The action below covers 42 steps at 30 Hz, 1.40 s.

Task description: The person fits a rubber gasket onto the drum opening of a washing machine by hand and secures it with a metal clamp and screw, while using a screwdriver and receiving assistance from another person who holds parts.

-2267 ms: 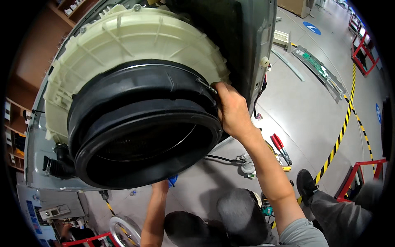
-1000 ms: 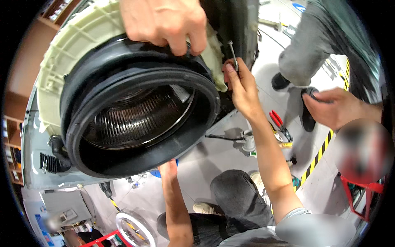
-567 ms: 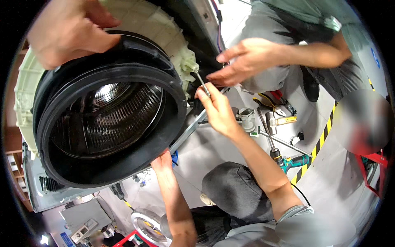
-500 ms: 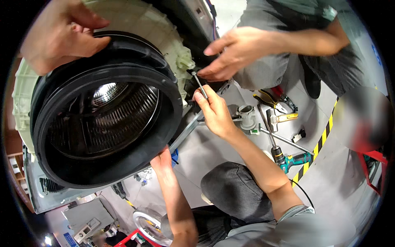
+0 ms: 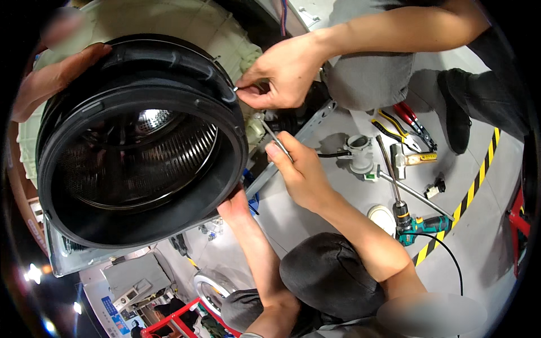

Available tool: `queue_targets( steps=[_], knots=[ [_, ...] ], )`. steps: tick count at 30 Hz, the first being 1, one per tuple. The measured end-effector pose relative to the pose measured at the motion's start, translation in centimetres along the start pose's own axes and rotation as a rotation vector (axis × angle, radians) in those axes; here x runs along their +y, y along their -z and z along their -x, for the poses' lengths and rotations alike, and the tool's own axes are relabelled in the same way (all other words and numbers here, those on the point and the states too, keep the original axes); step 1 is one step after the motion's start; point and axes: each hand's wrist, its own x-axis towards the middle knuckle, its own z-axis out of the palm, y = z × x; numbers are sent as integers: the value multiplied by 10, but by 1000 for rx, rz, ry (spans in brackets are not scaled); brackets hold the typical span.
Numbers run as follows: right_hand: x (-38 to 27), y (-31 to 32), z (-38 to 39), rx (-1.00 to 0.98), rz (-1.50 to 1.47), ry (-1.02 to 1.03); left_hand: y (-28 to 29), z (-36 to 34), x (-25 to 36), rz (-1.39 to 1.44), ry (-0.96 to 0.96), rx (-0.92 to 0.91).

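A washing-machine tub [image 5: 222,31] of cream plastic fills the upper left, with a black rubber door gasket [image 5: 152,228] round its steel drum [image 5: 141,163]. My left hand [image 5: 235,204] is against the gasket's lower right side; its fingers are hidden behind it. Closed round a long thin metal bolt [image 5: 275,137], my right hand [image 5: 304,172] holds it tilted, its upper end close to a pale lug [image 5: 255,128] on the tub. Another person's hand [image 5: 284,70] pinches something small at the gasket's upper right edge. A second hand [image 5: 53,81] rests on the gasket's upper left.
On the grey floor to the right lie pliers [image 5: 394,128], a hammer [image 5: 414,159], a teal power drill [image 5: 425,225] and a white pump housing [image 5: 359,152]. Yellow-black tape [image 5: 473,186] runs beyond them. A metal ring [image 5: 211,290] and red frame [image 5: 174,321] are at the bottom.
The other person's right-side hand has moved left onto the gasket edge; their left-side hand has lowered onto the gasket. My right hand still holds the bolt, now lower in the view.
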Motion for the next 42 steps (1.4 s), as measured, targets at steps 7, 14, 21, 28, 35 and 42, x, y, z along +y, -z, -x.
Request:
queue_targets(
  steps=[7,14,21,28,35,42],
  knots=[
    [-1,3,1,-15,-13,115,23,-14,1,221,150,-175],
    [-3,6,2,-29,63,253,48,-30,6,257,257,-350],
    [-11,14,2,-113,87,215,34,-21,-3,246,227,-369],
    [-6,4,9,-89,-14,308,44,-18,7,213,233,-283],
    [-3,0,10,-102,2,340,38,-20,9,301,300,-292],
    [-26,5,16,-131,109,231,12,1,-2,59,171,-308]
  ],
)
